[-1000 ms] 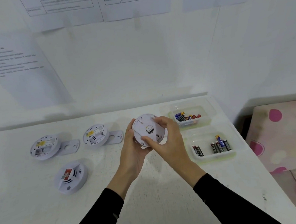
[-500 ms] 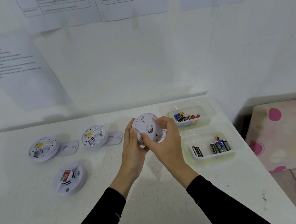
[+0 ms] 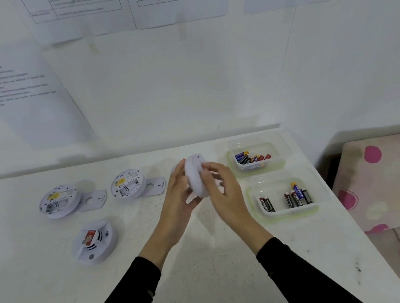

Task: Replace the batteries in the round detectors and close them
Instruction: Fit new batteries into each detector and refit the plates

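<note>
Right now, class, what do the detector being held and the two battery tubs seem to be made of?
The detector: probably moulded white plastic, matte; its shell is smooth and even, without shine. The far tub and near tub: likely clear plastic, slightly glossy; batteries show through the walls, and the rims look greenish.

Head-worn view, down over table (image 3: 206, 269).
</note>
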A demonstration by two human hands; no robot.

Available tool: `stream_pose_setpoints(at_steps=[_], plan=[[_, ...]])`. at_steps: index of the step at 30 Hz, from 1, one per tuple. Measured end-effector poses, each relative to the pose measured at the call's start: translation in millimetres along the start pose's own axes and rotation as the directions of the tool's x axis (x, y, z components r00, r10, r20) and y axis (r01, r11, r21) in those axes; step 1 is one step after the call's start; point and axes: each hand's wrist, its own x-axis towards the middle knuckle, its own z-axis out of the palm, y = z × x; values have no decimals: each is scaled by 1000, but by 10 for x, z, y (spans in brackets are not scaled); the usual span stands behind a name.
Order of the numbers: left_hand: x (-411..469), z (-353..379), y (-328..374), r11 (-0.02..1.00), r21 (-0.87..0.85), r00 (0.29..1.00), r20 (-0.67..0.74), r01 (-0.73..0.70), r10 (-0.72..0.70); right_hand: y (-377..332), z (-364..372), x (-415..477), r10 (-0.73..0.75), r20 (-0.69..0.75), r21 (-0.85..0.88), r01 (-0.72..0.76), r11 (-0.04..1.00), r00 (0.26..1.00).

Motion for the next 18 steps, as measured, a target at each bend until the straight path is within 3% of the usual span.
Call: stream_pose_setpoints(at_steps=[2, 4, 7, 9, 12, 15, 18], plan=[[-41, -90, -15, 959, 278, 995, 94, -54, 28, -46, -102, 42, 188, 155, 278, -225, 934, 970], [-79, -166, -66, 840, 531, 992, 109, -115, 67, -36, -177, 54, 320, 265, 494, -413, 765, 910], [-145, -268, -197, 729, 665, 987, 132, -160, 95, 64, -250, -53, 398, 413, 555, -573, 603, 819], [-185, -359, -248, 700, 700, 989, 136, -138, 59, 200, -262, -110, 435, 441, 490, -617, 616, 785], [-218, -580, -285, 622, 778, 985, 162, -93, -56, 347, -260, -130, 518, 352, 311, -620, 721, 779], [-203, -785, -301, 558, 829, 969, 161, -29, -188, 358, -269, -190, 517, 301, -6, -541, 841, 801], [-164, -882, -278, 534, 846, 943, 190, -15, -275, 308, -265, -238, 519, 274, -207, -478, 854, 810]])
